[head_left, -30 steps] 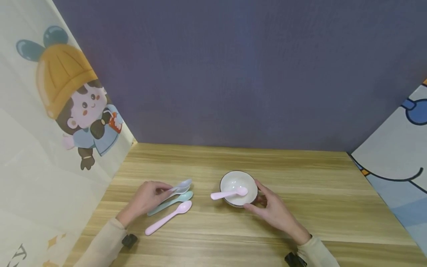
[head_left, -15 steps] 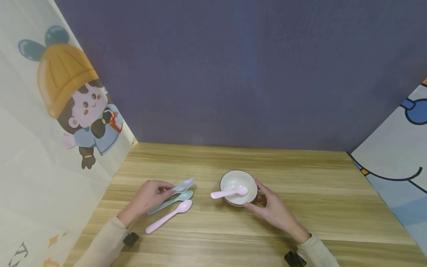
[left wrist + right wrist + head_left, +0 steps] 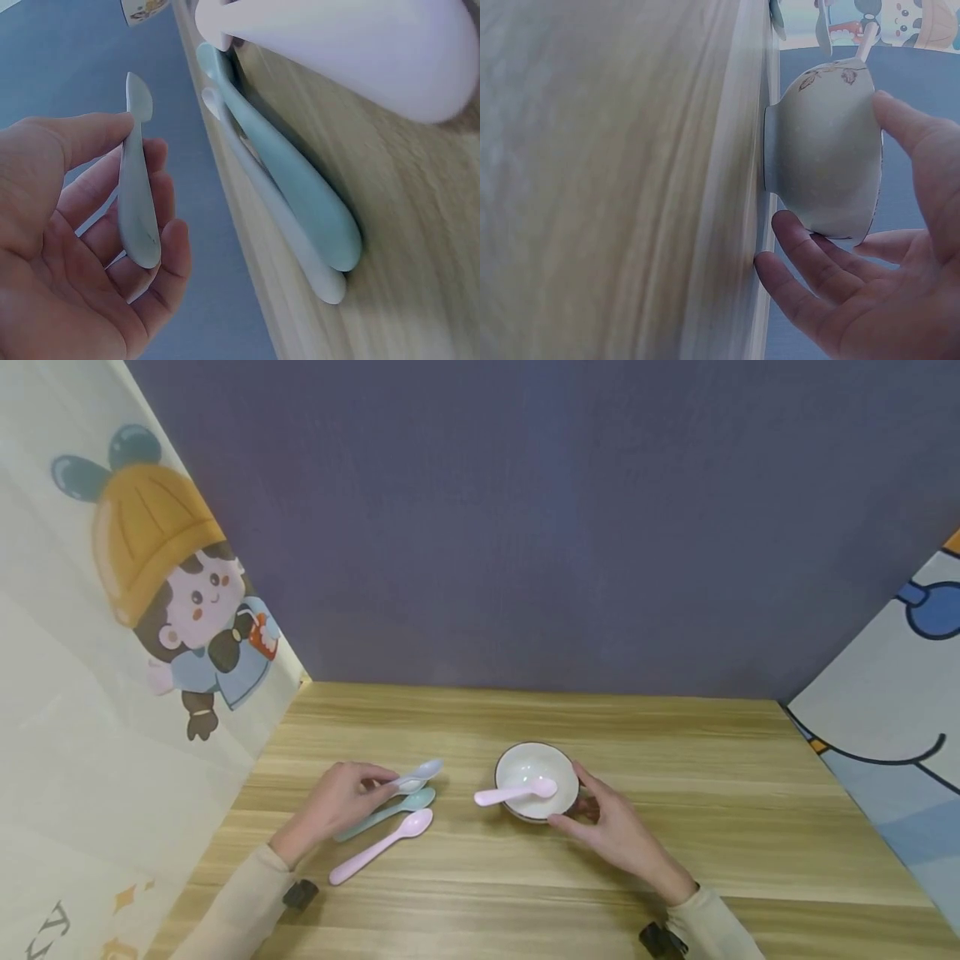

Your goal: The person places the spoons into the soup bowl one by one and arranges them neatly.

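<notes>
My left hand (image 3: pixel 347 797) pinches a pale lavender spoon (image 3: pixel 427 769) between thumb and fingers, raised off the table in the left wrist view. Below it lie a whitish spoon (image 3: pixel 274 202), a teal spoon (image 3: pixel 300 187) and a pink spoon (image 3: pixel 375 850), side by side; the hand hides part of the whitish one in the head view. A white bowl (image 3: pixel 525 764) with a dark rim stands upright at centre. Another pink spoon (image 3: pixel 504 796) lies across it, its handle over the rim. My right hand (image 3: pixel 618 828) holds the bowl's right side, thumb at the near rim.
The wooden table (image 3: pixel 675 760) ends at a dark blue back panel (image 3: pixel 525 527). Cartoon-printed panels stand at the left (image 3: pixel 90 710) and right (image 3: pixel 877 693). A black wrist device (image 3: pixel 301 894) sits under the left sleeve.
My left hand has moved slightly right and away from me, carrying the lavender spoon off the whitish one toward the bowl. The right hand and bowl have stayed still.
</notes>
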Demonstrator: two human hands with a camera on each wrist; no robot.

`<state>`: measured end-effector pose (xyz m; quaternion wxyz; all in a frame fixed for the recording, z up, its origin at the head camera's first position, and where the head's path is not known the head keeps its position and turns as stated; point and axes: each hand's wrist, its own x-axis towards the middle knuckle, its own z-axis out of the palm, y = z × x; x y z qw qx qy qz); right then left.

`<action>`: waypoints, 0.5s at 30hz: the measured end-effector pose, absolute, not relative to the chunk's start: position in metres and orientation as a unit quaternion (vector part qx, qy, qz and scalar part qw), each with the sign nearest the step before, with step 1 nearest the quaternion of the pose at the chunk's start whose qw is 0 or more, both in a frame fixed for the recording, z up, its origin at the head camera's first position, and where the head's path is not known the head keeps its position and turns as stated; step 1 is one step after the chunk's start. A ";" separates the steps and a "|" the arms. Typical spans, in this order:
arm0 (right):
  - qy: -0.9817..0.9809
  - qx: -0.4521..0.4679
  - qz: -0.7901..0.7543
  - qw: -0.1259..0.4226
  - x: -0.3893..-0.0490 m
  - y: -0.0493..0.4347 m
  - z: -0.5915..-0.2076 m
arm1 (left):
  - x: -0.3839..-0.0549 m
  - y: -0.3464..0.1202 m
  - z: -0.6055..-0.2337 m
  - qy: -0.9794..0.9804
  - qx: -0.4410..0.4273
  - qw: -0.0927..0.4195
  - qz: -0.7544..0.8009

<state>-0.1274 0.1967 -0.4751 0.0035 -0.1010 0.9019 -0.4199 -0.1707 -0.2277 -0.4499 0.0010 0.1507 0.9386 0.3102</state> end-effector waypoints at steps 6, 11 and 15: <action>0.901 -0.097 -0.422 0.007 -0.128 0.197 -0.476 | -0.170 -0.225 -0.449 0.938 0.158 -0.005 0.308; 0.900 -0.094 -0.426 0.011 -0.128 0.197 -0.476 | -0.169 -0.223 -0.447 0.938 0.159 0.003 0.308; 0.900 -0.096 -0.426 0.011 -0.128 0.197 -0.477 | -0.168 -0.220 -0.446 0.936 0.163 0.009 0.313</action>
